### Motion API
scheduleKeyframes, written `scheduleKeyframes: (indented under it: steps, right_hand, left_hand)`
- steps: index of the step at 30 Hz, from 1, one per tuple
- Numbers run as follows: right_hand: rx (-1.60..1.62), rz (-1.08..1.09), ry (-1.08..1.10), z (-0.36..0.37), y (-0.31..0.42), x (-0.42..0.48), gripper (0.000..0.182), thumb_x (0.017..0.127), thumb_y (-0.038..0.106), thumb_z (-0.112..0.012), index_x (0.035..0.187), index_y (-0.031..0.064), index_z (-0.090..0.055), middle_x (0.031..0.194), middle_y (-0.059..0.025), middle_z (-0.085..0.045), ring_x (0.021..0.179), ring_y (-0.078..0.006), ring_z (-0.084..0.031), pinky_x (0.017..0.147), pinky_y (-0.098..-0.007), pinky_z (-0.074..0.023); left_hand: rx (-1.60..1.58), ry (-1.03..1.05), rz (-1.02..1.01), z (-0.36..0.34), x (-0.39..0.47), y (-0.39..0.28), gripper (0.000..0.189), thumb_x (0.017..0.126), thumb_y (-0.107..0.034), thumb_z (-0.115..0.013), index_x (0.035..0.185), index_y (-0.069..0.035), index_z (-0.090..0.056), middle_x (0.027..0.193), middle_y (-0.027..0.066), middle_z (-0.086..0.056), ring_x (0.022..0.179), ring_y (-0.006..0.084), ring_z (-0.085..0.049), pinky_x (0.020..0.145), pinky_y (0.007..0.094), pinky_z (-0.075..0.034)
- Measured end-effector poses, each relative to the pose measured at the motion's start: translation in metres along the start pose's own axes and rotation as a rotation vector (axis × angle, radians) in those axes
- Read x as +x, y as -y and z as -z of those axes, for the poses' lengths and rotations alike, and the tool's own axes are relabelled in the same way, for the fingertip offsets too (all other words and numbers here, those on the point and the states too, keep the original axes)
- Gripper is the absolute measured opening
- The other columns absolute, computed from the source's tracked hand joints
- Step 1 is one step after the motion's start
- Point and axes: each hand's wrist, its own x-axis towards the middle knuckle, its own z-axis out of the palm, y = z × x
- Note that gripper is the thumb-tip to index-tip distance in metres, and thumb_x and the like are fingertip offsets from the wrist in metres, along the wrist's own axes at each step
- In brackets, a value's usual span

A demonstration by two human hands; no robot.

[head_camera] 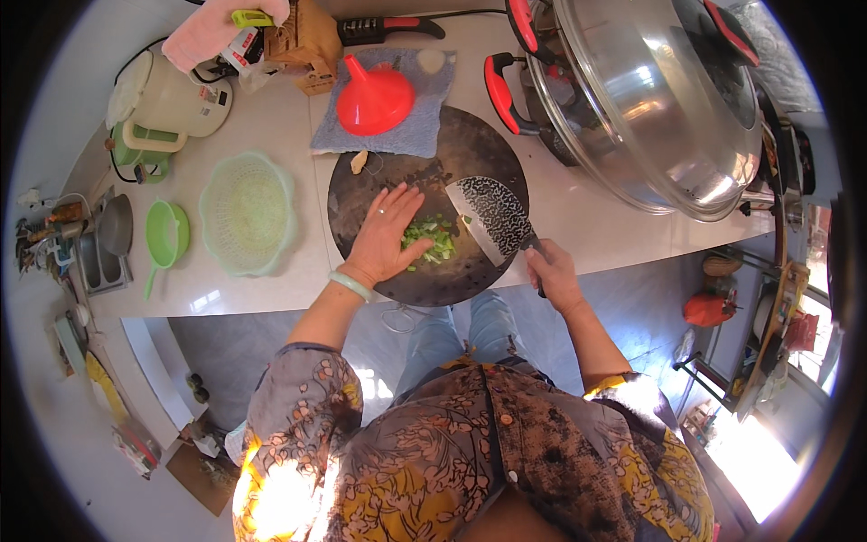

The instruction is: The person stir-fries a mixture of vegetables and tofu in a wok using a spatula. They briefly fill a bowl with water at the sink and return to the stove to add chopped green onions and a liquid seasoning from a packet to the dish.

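Observation:
My left hand [391, 234] is spread over a round dark chopping board [467, 135], palm down and holding nothing. Its thumb touches a small heap of chopped green vegetable [439, 242], part of which the hand hides. My right hand [557, 272] grips the handle of a cleaver [496, 215] at the board's right side. The cleaver's broad blade has a black-and-silver mottled face and a plain bright edge towards the greens. A scrap of green sticks to the blade. Near the board's upper left rim lies a small tan piece [359, 161], perhaps ginger.
A blue-grey cloth [325, 129] overlaps the board's far edge, with a red funnel [376, 101] on it. Leftward stand a pale green plastic basket [248, 213] and a green strainer [166, 234]. A large lidded steel pot [650, 101] fills the right. Behind lies a knife sharpener [389, 28].

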Motion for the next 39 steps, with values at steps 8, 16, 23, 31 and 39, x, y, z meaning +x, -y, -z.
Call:
scheduleKeyframes:
  steps: [8, 16, 23, 31, 39]
  right_hand:
    - [-0.064, 0.019, -0.041, -0.039, -0.019, -0.025, 0.022, 0.091, 0.021, -0.065, 0.093, 0.0006, -0.058, 0.062, 0.0006, -0.054, 0.05, -0.006, -0.05, 0.046, -0.0232, -0.0423]
    - [-0.023, -0.002, -0.002, -0.095, -0.033, -0.046, 0.024, 0.091, 0.021, -0.066, 0.088, -0.0001, -0.055, 0.067, -0.0033, -0.061, 0.057, -0.0086, -0.061, 0.051, -0.0242, -0.0485]
    - [-0.009, -0.002, 0.083, -0.124, -0.045, -0.053, 0.024, 0.09, 0.018, -0.066, 0.086, 0.0, -0.051, 0.067, -0.0055, -0.061, 0.06, -0.0104, -0.062, 0.055, -0.0271, -0.0485]
    - [0.112, 0.009, 0.142, -0.148, -0.052, -0.054, 0.023, 0.091, 0.014, -0.064, 0.087, -0.0023, -0.048, 0.069, -0.0058, -0.059, 0.063, -0.0092, -0.06, 0.056, -0.0278, -0.0499]
    - [0.206, -0.001, 0.18, -0.145, -0.044, -0.05, 0.016, 0.093, 0.013, -0.061, 0.092, 0.0003, -0.051, 0.073, -0.0046, -0.06, 0.064, -0.0101, -0.059, 0.059, -0.0266, -0.0504]
  left_hand:
    - [-0.1, -0.235, 0.176, -0.03, -0.019, -0.037, 0.059, 0.082, -0.029, -0.066, 0.129, 0.003, -0.048, 0.132, 0.0218, -0.05, 0.129, 0.0373, -0.042, 0.112, 0.0485, -0.025]
    - [-0.144, -0.374, 0.232, -0.044, -0.019, -0.044, 0.058, 0.082, -0.025, -0.067, 0.129, 0.005, -0.048, 0.132, 0.0234, -0.05, 0.127, 0.0386, -0.043, 0.11, 0.0491, -0.03]
    - [-0.183, -0.454, 0.289, -0.046, -0.022, -0.046, 0.057, 0.084, -0.024, -0.066, 0.129, 0.006, -0.047, 0.134, 0.0242, -0.048, 0.129, 0.0401, -0.042, 0.108, 0.0464, -0.033]
    - [-0.28, -0.557, 0.361, -0.049, -0.024, -0.043, 0.051, 0.085, -0.022, -0.064, 0.127, 0.004, -0.049, 0.135, 0.0227, -0.048, 0.129, 0.0398, -0.042, 0.107, 0.0446, -0.035]
    - [-0.364, -0.625, 0.391, -0.047, -0.021, -0.042, 0.046, 0.086, -0.018, -0.061, 0.127, 0.001, -0.05, 0.135, 0.0223, -0.048, 0.128, 0.0395, -0.043, 0.107, 0.044, -0.035]
